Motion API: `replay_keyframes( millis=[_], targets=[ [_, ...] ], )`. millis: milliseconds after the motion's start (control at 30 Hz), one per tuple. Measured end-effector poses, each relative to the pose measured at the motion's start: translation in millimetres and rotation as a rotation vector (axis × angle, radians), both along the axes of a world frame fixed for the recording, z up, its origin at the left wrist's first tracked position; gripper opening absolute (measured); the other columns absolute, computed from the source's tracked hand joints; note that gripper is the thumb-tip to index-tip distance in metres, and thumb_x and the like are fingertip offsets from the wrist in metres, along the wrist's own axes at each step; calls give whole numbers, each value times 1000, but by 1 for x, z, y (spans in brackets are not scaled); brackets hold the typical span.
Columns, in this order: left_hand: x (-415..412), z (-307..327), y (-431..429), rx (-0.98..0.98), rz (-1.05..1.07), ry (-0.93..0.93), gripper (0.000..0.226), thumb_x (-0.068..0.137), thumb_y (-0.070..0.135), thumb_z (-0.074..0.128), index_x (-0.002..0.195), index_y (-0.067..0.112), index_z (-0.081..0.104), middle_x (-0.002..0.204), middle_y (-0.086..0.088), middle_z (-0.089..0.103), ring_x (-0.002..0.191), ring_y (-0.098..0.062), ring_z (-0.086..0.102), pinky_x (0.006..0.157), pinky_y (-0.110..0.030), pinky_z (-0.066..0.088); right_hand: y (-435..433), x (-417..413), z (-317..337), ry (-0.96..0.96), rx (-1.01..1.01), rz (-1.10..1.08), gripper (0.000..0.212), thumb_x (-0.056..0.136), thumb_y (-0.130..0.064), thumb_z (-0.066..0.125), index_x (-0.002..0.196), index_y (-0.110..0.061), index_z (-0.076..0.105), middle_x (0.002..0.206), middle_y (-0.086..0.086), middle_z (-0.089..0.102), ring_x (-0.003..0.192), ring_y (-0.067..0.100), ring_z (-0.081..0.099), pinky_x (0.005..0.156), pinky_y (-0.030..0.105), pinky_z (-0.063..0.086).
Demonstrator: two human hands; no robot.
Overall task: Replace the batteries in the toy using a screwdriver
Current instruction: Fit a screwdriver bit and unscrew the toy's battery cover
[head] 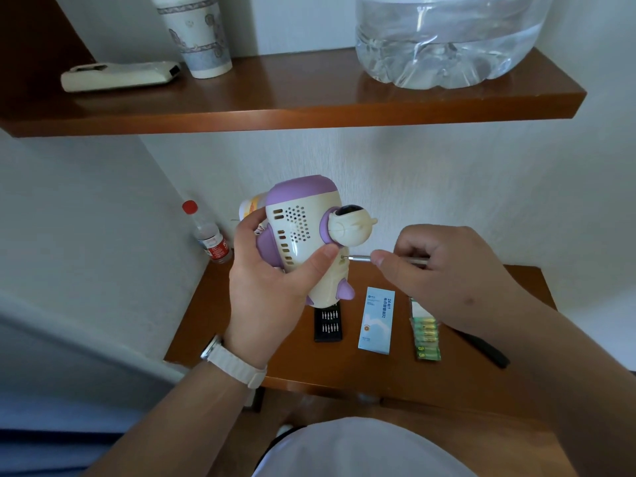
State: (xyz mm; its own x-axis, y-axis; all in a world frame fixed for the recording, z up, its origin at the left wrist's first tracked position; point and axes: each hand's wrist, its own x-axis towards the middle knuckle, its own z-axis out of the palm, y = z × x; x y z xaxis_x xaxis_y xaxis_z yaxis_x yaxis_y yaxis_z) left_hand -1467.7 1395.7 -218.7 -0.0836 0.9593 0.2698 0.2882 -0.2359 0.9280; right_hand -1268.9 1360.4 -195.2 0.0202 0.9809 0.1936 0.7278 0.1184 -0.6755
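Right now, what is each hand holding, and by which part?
The left hand grips the toy around its cream body; the right hand pinches the screwdriver by its handle.

White, faintly textured wall [413, 173], meeting a second white wall at a corner on the left. A glossy reddish-brown wooden shelf [309, 108] runs across it, high in view. On the shelf, left to right: a cream remote control [120, 75] lying flat, a patterned paper cup [201, 39] upright just beside it, and a large clear water jug [447, 39] (only its lower part shows). Below, a small table [344, 370] of similar wood stands against the wall. Soft, even light leaves a pale sheen on the shelf.
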Motion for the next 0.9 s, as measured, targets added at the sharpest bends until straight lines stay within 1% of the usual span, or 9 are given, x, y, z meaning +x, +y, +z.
replay_keyframes(
  millis=[100,167,267,333,400,567,700,833,900],
  targets=[
    [-2,1,1,12,1,1,78,62,46,79,128,32,39,108,18,60,96,4,64,62,-23,60,0,-2,2,53,3,37,27,82,-42,67,69,-24,51,61,-8,59,51,7,49,48,14,39],
    [-4,2,2,18,1,-5,77,62,45,78,127,32,39,108,19,59,96,6,63,62,-17,57,1,-5,2,55,-5,38,24,82,-45,64,73,-26,51,63,-8,61,53,7,52,48,15,40],
    [-7,1,2,20,2,-3,77,63,44,79,127,32,39,108,19,59,97,7,62,62,-15,55,2,-10,2,27,-20,-7,43,82,-63,46,69,-24,57,58,-2,58,57,14,56,51,24,41],
    [-9,1,2,18,4,5,78,63,45,78,129,31,39,109,18,59,98,7,62,61,-14,55,2,-13,0,-5,-6,-17,56,83,-66,39,61,-17,55,53,5,54,56,20,54,51,29,38],
    [-11,0,2,13,2,2,79,62,47,78,129,32,38,110,19,58,98,6,61,62,-15,56,2,-14,-2,-18,21,-17,58,84,-62,41,58,-12,52,52,7,51,55,23,51,49,28,34],
    [-13,-2,1,7,1,1,80,62,47,78,130,31,39,109,20,58,98,7,62,62,-15,56,1,-16,-2,45,24,-22,34,77,-51,61,64,-21,54,62,-5,59,57,15,52,44,17,35],
    [-13,-2,-1,7,1,2,80,62,47,77,130,30,39,107,22,57,96,13,60,61,-11,53,-1,-16,-2,100,17,-8,24,77,-43,65,71,-25,53,69,-14,61,61,8,55,51,12,41],
    [-14,-3,-4,-5,16,-7,80,62,47,77,130,29,39,108,21,58,97,9,62,62,-13,54,-1,-16,-2,-8,-2,-15,39,80,-61,50,67,-25,55,57,-4,57,56,10,55,44,17,35],
    [-15,-4,-5,-5,27,-3,81,62,48,77,131,30,39,109,20,58,98,5,63,64,-15,56,-1,-16,-3,-64,7,11,48,82,-62,45,62,-20,55,51,2,52,51,15,51,45,21,30]
  ],
)
